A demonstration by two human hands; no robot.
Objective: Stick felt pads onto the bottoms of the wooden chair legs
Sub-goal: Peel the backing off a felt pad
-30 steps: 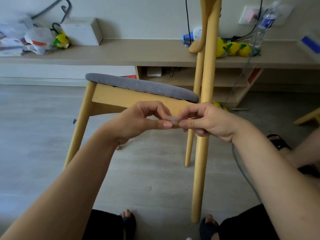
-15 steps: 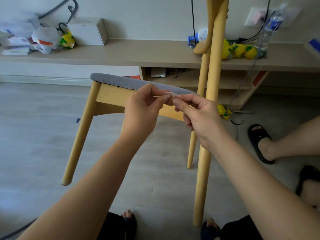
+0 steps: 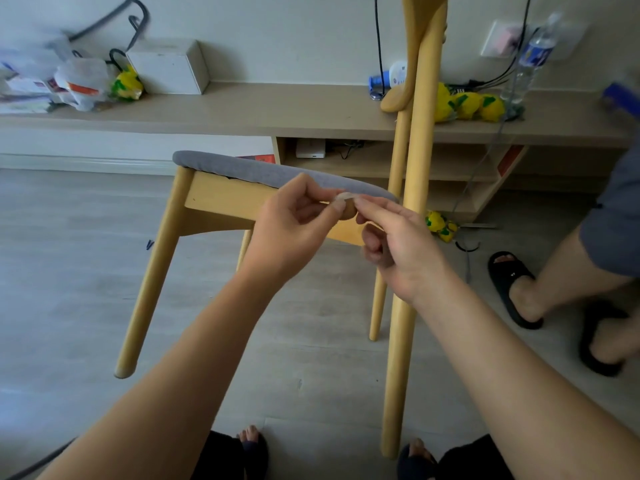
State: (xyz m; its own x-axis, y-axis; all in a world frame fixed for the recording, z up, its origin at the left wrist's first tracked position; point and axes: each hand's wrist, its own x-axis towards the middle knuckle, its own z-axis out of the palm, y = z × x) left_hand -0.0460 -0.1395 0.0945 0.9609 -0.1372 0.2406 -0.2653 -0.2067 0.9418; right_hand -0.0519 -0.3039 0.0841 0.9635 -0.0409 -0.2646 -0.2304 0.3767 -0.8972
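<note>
Both of your hands meet at the felt pad point(image 3: 346, 202), a small pale disc pinched between the left hand's point(image 3: 294, 233) thumb and forefinger and the right hand's point(image 3: 398, 247) fingertips, in front of the chair's point(image 3: 221, 202) grey seat edge. Compared with a second ago, your hands sit higher and further forward. One tilted chair leg point(image 3: 149, 282) ends clear of the floor point(image 3: 69, 271) at left; open floor surrounds it. Another person's sandalled foot point(image 3: 512, 285) stands at right.
</note>
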